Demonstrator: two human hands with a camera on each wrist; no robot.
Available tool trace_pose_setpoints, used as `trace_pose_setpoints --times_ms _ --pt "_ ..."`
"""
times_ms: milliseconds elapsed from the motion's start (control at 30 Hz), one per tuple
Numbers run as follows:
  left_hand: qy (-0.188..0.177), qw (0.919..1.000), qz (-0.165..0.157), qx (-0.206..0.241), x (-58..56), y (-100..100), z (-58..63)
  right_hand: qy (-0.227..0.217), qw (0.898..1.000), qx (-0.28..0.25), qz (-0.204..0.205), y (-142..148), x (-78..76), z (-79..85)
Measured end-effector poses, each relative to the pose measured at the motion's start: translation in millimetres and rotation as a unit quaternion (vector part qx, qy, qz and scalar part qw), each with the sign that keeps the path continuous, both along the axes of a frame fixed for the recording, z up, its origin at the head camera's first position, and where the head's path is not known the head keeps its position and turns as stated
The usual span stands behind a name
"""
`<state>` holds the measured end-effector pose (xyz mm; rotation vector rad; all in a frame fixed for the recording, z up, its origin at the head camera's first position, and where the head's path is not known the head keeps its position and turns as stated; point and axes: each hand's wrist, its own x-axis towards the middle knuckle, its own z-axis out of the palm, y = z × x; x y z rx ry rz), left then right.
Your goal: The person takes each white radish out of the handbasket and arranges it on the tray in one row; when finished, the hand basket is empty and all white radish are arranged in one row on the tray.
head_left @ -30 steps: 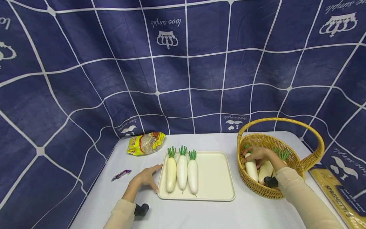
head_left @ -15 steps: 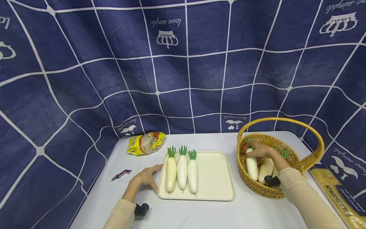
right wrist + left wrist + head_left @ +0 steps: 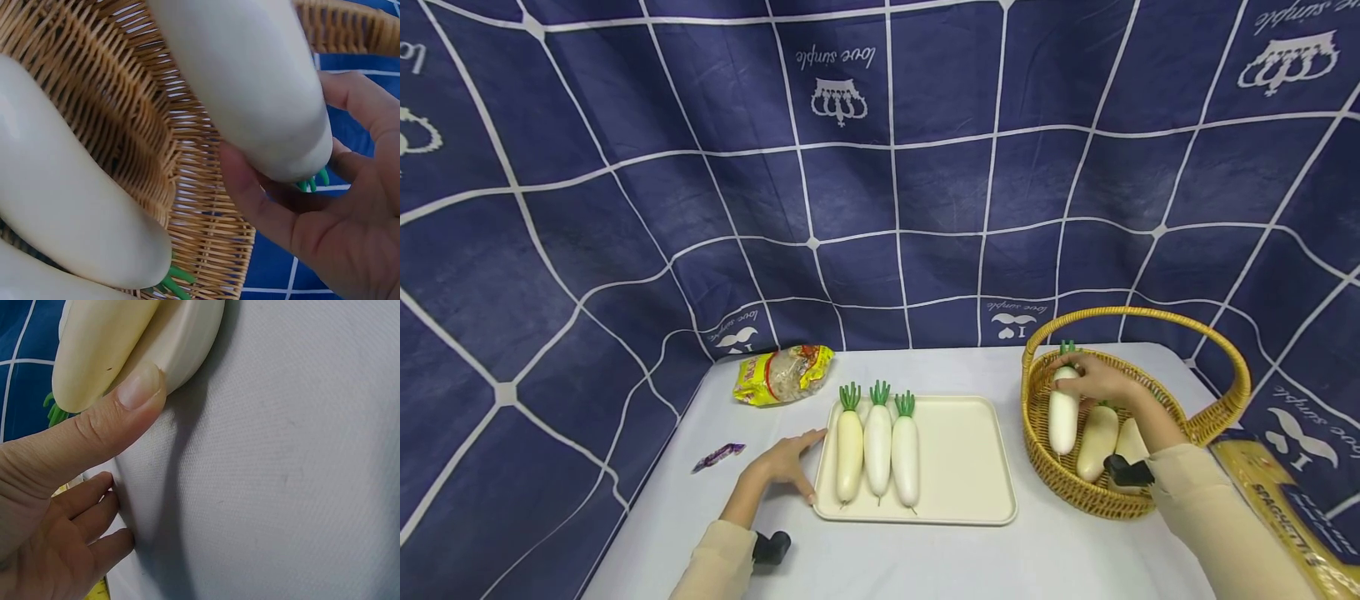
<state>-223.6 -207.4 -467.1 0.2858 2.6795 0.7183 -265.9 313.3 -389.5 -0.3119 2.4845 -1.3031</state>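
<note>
With thumb and fingers round its leafy end, my right hand [image 3: 1097, 379] grips a white radish [image 3: 1063, 412] above the wicker basket [image 3: 1037, 454]. The right wrist view shows the same radish [image 3: 250, 81] between thumb and fingers, its green leaves mostly hidden. Two more radishes lie in the basket, one of them a pale radish [image 3: 1097, 442]. My left hand [image 3: 784, 468] rests at the left edge of the cream tray [image 3: 966, 458], fingers spread, its thumb touching the rim in the left wrist view. Three radishes lie side by side on the tray, the leftmost a yellowish radish [image 3: 849, 458].
A yellow snack bag [image 3: 784, 377] lies behind the tray, and a small purple wrapper [image 3: 718, 458] at the left. The basket's tall handle [image 3: 1138, 314] arches over it. A spaghetti packet [image 3: 1292, 508] lies at the right. A blue checked cloth [image 3: 940, 192] hangs behind the table.
My right hand has lifted the white radish up from the basket's bottom and shifted slightly right, uncovering the other radishes. The left hand and the tray have not moved.
</note>
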Motion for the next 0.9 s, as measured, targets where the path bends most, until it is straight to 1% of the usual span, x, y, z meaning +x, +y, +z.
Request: trace_pose_setpoints --times_ms 133,467,700,900 --pt "-0.005 1.0000 0.002 -0.002 -1.1 0.0 -0.3 -0.001 1.000 -0.005 0.001 2.3 5.5 3.9" --pt "-0.007 1.0000 0.003 0.002 -0.9 0.4 0.2 0.038 0.999 -0.011 0.011 6.5 19.5 4.9" --pt "0.002 1.0000 -0.003 0.001 0.3 0.9 1.9 0.036 0.999 -0.027 0.018 2.7 29.8 6.6" --pt "-0.002 1.0000 0.000 -0.001 0.3 1.0 2.1 0.042 0.998 -0.029 0.019 -0.1 39.6 7.3"
